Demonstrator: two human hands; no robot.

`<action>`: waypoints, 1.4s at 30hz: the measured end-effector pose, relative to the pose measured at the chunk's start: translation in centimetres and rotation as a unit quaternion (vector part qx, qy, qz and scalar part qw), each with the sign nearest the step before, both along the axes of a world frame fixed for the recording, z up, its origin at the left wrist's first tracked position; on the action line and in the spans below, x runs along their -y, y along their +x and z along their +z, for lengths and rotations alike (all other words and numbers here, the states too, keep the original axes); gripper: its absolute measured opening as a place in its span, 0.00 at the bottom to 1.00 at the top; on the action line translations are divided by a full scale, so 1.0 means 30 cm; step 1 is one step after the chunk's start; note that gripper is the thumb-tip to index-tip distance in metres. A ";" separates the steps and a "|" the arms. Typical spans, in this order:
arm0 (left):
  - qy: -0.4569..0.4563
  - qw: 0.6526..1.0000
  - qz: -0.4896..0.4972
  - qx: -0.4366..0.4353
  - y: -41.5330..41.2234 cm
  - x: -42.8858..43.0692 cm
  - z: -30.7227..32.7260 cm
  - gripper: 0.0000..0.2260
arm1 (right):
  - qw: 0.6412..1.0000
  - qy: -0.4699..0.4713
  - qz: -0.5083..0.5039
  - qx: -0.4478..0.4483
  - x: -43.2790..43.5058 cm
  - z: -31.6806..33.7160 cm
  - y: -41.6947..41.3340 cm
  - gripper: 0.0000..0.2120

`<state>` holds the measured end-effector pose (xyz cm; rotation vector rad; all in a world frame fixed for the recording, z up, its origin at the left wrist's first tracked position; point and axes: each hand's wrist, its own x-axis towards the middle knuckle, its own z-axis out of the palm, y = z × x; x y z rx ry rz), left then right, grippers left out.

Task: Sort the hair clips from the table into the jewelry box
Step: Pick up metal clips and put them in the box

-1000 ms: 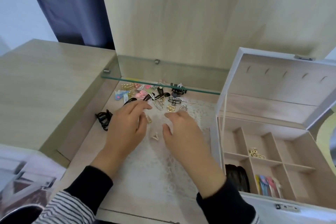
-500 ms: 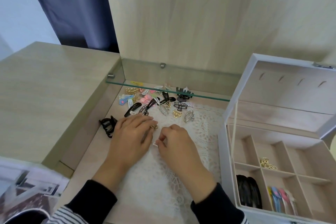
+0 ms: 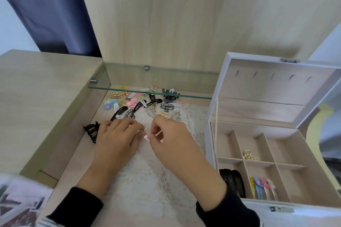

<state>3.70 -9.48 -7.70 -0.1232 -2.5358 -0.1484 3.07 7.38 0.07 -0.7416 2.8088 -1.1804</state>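
Note:
Several hair clips (image 3: 140, 104), black, gold, silver and pastel, lie in a heap at the back of the recessed table under a glass shelf. My left hand (image 3: 118, 138) rests palm down on the lace mat (image 3: 147, 177), its fingertips touching a small gold clip (image 3: 142, 129). Beside it, my right hand (image 3: 169, 138) pinches a small white clip (image 3: 146, 136) just above the mat. The white jewelry box (image 3: 208, 145) stands open at the right, with gold clips (image 3: 249, 155), coloured snap clips (image 3: 263, 188) and black clips (image 3: 233, 180) in separate compartments.
A black claw clip (image 3: 91, 131) lies left of my left hand. The glass shelf (image 3: 147, 91) overhangs the clip heap. The box lid (image 3: 276, 86) stands tilted up behind the compartments. The raised wooden desktop (image 3: 42, 97) borders the recess on the left.
My right hand has closed on the small white clip and lifted it from the mat. My left hand slid slightly back toward the gold clip. The camera tilted upward.

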 end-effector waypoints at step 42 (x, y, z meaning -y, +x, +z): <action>0.332 0.807 -0.283 0.399 -0.262 -0.958 0.282 0.08 | 0.968 0.223 -0.109 0.028 -0.991 0.062 -0.136 0.02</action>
